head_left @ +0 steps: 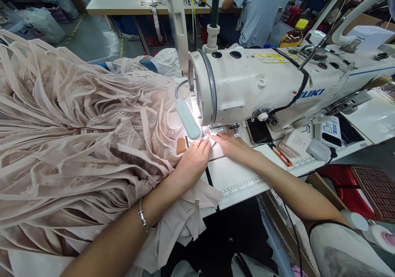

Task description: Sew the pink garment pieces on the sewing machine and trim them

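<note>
Under the head of a white sewing machine, my left hand has its fingers pressed together on pale pink fabric close to the presser foot. My right hand comes in from the other side, its fingertips closed on the same fabric. Light from a small lamp falls on the stitching spot, and the needle itself is hidden. A large heap of pale pink lace-trimmed garments with straps lies to the left, and some of it hangs over the table's front edge below my left wrist.
On the table at right are a phone, an orange-handled cutter, a stack of paper tags and a pale rounded case. A printed ruler runs along the front edge. Behind the machine sits a person in a blue shirt.
</note>
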The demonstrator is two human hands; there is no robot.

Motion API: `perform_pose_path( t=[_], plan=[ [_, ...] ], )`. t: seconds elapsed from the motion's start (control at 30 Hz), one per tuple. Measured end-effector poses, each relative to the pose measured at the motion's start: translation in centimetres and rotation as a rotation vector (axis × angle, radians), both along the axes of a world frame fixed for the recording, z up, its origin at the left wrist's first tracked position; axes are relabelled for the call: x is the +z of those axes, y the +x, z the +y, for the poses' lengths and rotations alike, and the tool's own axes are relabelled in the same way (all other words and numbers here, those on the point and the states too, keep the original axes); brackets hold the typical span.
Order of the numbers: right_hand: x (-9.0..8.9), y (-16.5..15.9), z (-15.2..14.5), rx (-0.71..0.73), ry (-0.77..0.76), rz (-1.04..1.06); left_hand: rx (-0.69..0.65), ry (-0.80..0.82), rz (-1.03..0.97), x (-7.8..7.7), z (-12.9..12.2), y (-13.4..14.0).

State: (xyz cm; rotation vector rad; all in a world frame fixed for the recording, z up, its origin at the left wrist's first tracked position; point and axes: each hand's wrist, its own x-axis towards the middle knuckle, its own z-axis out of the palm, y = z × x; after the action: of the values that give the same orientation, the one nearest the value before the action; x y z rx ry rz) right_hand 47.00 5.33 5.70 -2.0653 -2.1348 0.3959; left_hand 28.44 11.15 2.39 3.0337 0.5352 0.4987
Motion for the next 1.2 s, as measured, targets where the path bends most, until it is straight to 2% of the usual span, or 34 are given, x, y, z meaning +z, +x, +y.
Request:
perform_pose_path(
  t=[0.23, 0.37, 0.47, 0.6, 0.77, 0.97, 1.1, 1.2],
  plan=[
    [-0.2, 0.1, 0.1, 0.003, 0.025, -0.005, 0.019, 0.019, -0.019, 0.0, -0.3, 0.1],
    [0.1, -0.3, 0.1, -0.010, 0.054, -0.075, 0.018, 0.095, 0.005, 1.0, 0.0, -0.1],
    [-0.1, -0.5, -0.2, -0.022, 0.074, -0.106, 0.031, 0.119, 0.085, 1.8, 1.1, -0.6],
    [-1.0, -0.2, -0.8, 0.070, 0.127, -0.051, 0.062, 0.088, 0.027, 2.1, 2.6, -1.4],
    [-1.8, 0.4, -1.2, 0.159, 0.260, 0.025, 0.072, 0.088, -0.064, 1.7, 2.6, -1.3],
    [-2.4, 0.6, -1.3, 0.130, 0.351, 0.091, 0.061, -0.013, 0.055, 1.6, 2.2, -1.0],
    [-2.5, 0.8, -1.5, 0.083, 0.374, 0.136, 0.114, -0.140, 0.011, 1.5, 2.2, -1.1],
    [-2.5, 0.9, -1.6, 0.067, 0.421, 0.147, 0.032, -0.223, -0.032, 1.2, 2.5, -1.2]
  ],
)
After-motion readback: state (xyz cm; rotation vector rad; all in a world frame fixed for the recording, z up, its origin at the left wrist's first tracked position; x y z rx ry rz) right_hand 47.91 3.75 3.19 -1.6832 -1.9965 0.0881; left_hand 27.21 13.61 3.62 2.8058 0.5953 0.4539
